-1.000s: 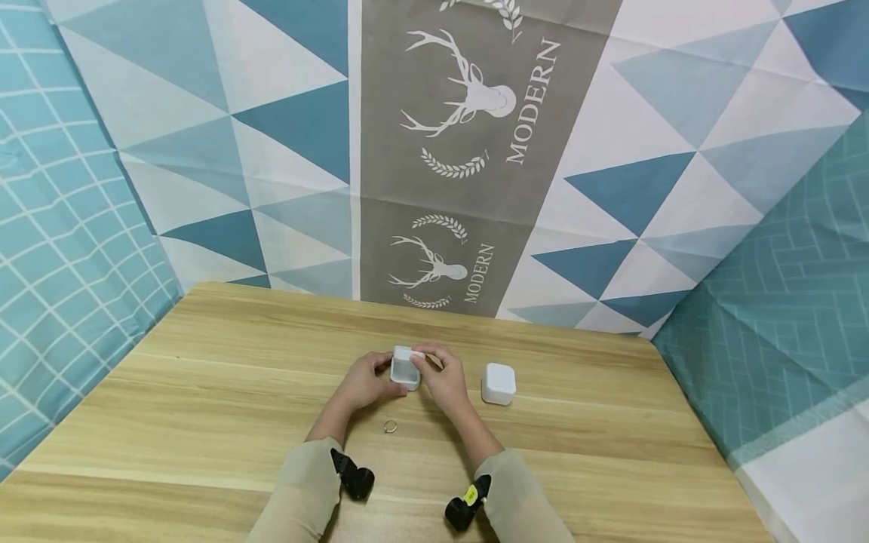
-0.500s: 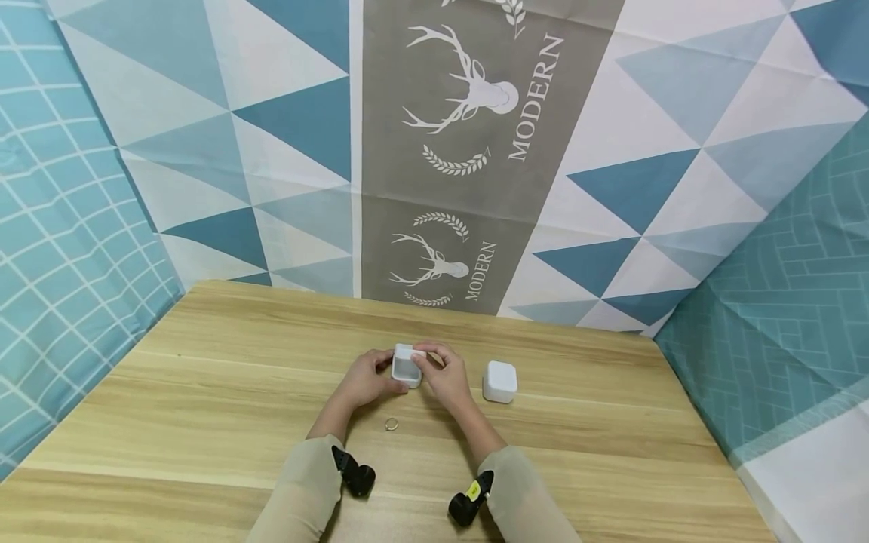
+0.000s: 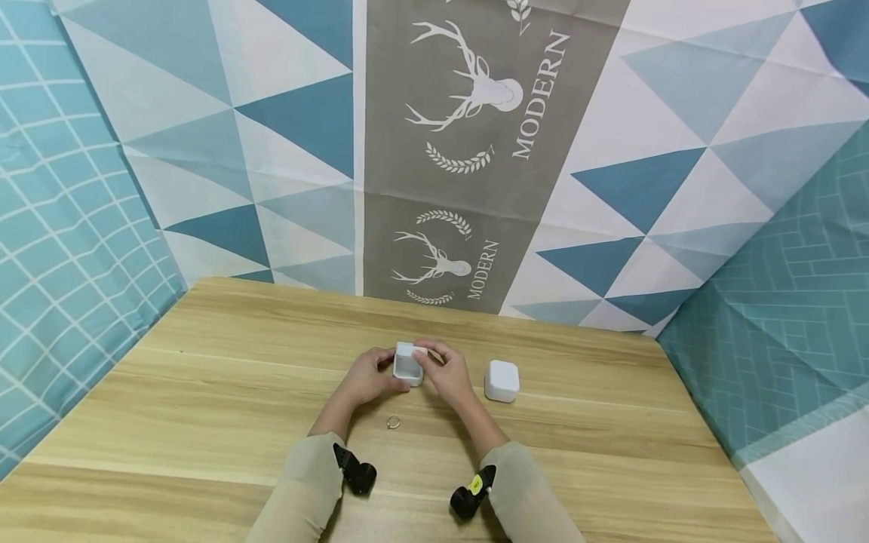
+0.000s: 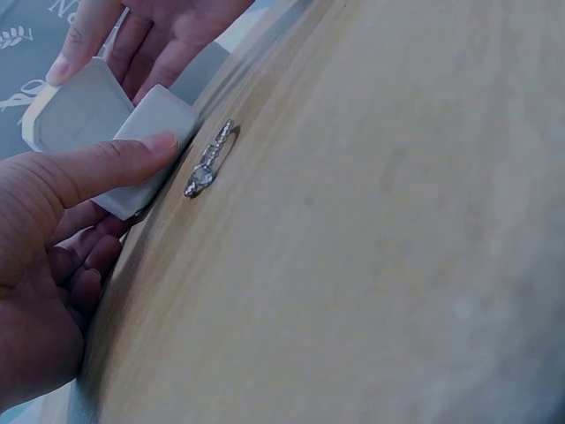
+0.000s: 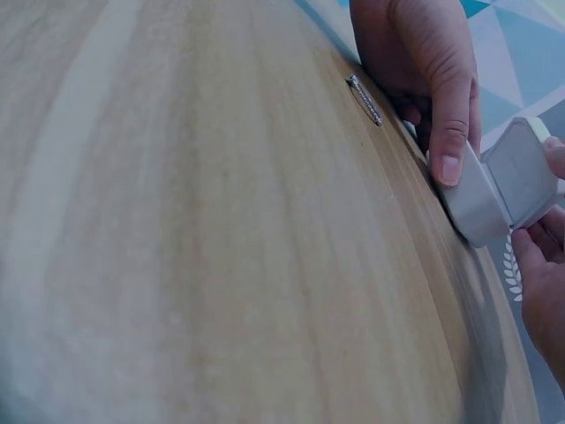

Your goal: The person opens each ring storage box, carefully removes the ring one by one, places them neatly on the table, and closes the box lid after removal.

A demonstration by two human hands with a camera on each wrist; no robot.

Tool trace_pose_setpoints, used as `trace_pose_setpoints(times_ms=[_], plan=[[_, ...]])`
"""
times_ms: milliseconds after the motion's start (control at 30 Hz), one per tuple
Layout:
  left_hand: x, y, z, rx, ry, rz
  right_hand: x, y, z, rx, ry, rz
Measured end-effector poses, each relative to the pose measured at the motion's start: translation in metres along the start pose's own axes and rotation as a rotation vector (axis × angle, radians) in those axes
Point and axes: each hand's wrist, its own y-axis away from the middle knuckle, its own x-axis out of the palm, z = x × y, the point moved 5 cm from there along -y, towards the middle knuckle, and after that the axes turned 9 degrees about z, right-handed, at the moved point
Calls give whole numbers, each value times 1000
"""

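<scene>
I see the white box (image 3: 409, 369) between the left hand (image 3: 366, 376), gripping its base (image 5: 475, 205), and the right hand (image 3: 448, 373), pinching its lid (image 4: 81, 110); backdrop (image 3: 434, 187) reads "MODERN".

The open box (image 3: 408, 372) and closed box (image 3: 502, 380) are white, the ring (image 4: 203, 174) silvery. Yellow-brown grain streaks the worktop (image 3: 611, 452); the sleeves (image 3: 299, 483) are beige. On the backdrop (image 3: 604, 113), blue-and-white triangles (image 3: 319, 117) flank a taupe band (image 3: 407, 181) with white stags (image 3: 501, 94).

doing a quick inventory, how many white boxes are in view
2: the open box, beyond the ring in the head view, and the closed box, to the right of the open one on the table. No others show.
</scene>
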Motion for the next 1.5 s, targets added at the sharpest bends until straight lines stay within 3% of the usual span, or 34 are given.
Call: trace_pose_setpoints(times_ms=[1500], plan=[[0, -2, 2, -4, -6, 17, -1, 2, -1, -2, 72, 66]])
